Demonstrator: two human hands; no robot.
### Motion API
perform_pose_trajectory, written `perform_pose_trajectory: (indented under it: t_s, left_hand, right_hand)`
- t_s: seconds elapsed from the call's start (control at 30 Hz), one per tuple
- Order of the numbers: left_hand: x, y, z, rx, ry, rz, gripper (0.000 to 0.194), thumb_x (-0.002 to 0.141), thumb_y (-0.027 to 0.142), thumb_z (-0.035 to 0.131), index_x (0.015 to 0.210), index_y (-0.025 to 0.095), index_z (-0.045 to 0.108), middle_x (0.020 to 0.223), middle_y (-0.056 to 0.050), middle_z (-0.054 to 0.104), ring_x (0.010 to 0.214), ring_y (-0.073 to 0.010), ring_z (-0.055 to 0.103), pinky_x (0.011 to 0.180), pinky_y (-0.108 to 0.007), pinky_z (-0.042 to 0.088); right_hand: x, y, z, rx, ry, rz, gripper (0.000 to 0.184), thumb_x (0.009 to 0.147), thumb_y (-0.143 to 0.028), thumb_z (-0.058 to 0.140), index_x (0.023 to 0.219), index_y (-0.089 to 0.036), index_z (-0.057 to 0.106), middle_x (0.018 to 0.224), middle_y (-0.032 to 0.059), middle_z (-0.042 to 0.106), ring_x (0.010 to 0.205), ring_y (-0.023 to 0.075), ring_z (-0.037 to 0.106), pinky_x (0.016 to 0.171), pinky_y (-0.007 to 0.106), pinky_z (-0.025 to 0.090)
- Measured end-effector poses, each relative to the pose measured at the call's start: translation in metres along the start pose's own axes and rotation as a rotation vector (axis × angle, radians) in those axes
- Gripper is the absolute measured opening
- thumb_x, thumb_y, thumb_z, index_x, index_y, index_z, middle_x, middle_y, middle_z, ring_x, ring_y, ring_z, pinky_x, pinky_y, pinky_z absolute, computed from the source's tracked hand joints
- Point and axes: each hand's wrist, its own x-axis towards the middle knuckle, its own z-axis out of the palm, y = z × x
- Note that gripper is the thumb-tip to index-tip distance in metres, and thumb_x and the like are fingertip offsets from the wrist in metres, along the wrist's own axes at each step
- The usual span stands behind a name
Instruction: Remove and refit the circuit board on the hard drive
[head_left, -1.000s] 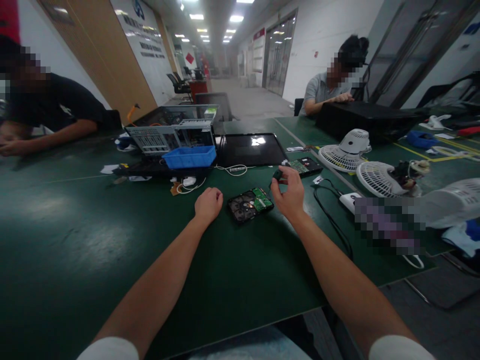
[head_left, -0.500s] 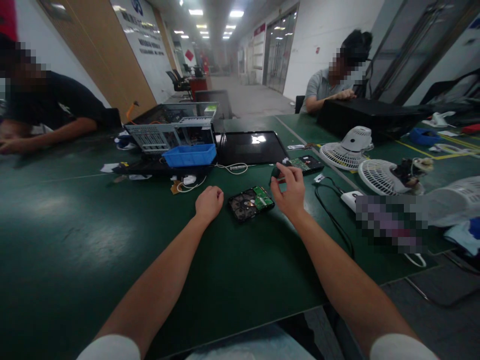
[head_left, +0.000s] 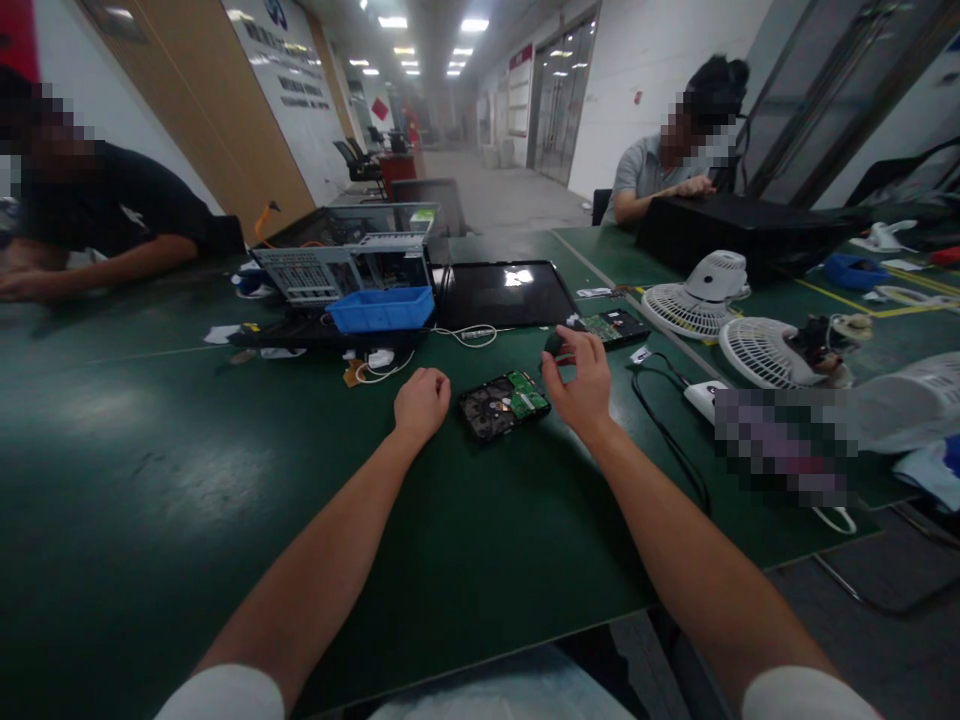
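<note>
A hard disk drive [head_left: 504, 405] lies on the green table between my hands, its green circuit board facing up. Just left of the drive, my left hand [head_left: 422, 402] rests on the table with its fingers curled closed. Whether anything is inside that hand is hidden. My right hand [head_left: 581, 378], raised at the drive's right side, pinches a small dark rounded object [head_left: 553, 346] between thumb and fingers. The exact kind of that object cannot be made out. Behind my right hand lies a second hard drive [head_left: 616, 327], also with a circuit board showing.
An open computer case [head_left: 300, 275] and a blue tray [head_left: 382, 310] stand at the back left, beside a flat black screen panel [head_left: 506, 293]. White fan parts [head_left: 694, 300] and a black cable [head_left: 667, 430] lie to the right. Two people sit across the table, one near a black box [head_left: 739, 232].
</note>
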Motion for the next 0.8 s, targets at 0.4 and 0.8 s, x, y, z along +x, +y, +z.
perform_pose_trajectory:
  t_s: [0.4, 0.8]
  left_hand:
    - [-0.014, 0.055, -0.026, -0.078, 0.08, 0.216, 0.016, 0.101, 0.029, 0.054, 0.096, 0.021, 0.066, 0.1, -0.006, 0.069, 0.096, -0.023, 0.063, 0.086, -0.036, 0.046]
    - [-0.031, 0.12, -0.02, 0.025, -0.126, 0.503, 0.016, 0.102, 0.028, 0.054, 0.098, 0.02, 0.068, 0.105, -0.008, 0.071, 0.103, -0.0268, 0.062, 0.088, -0.042, 0.044]
  right_hand:
    - [-0.003, 0.002, 0.004, 0.032, 0.005, -0.007, 0.047, 0.096, -0.026, 0.062, 0.141, -0.022, 0.051, 0.123, 0.0131, 0.064, 0.094, 0.0221, 0.069, 0.078, 0.039, 0.065]
    - [-0.001, 0.004, 0.001, 0.002, 0.079, 0.013, 0.045, 0.096, -0.027, 0.062, 0.139, -0.024, 0.051, 0.123, 0.0121, 0.065, 0.093, 0.0224, 0.069, 0.075, 0.04, 0.065]
